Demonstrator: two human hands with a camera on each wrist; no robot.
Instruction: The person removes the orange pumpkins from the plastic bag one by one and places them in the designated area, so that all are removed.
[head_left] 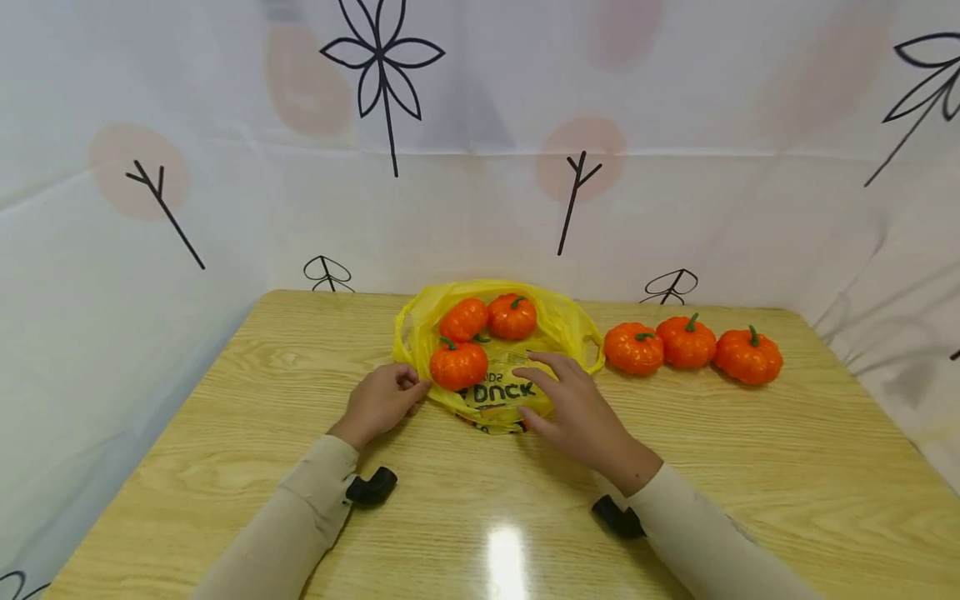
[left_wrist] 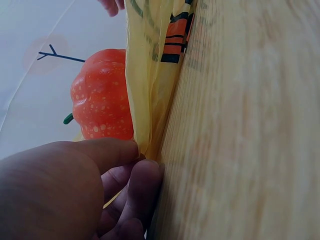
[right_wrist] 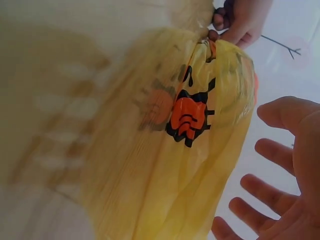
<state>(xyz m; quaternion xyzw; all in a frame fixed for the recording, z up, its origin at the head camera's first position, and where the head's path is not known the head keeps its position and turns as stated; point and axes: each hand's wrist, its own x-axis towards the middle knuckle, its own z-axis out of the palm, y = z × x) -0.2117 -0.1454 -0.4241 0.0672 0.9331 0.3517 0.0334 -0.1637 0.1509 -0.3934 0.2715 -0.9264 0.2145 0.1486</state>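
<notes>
A yellow plastic bag [head_left: 517, 358] lies spread on the table with dark print on it. Within its rim sit three orange toy pumpkins, the nearest pumpkin [head_left: 458, 365] close to the left hand. My left hand [head_left: 381, 406] pinches the bag's near left edge between thumb and fingers; the left wrist view shows the yellow film [left_wrist: 145, 100] gathered at the fingertips beside a pumpkin [left_wrist: 102, 95]. Over the bag's right side hovers my right hand [head_left: 581, 412], fingers spread and holding nothing. In the right wrist view its fingers [right_wrist: 270, 200] stand apart from the bag [right_wrist: 220, 165].
Three more orange pumpkins stand in a row right of the bag: a left one [head_left: 634, 348], a middle one [head_left: 686, 342] and a right one [head_left: 748, 356]. The wooden table [head_left: 225, 400] meets a patterned white cloth [head_left: 480, 208] at the back.
</notes>
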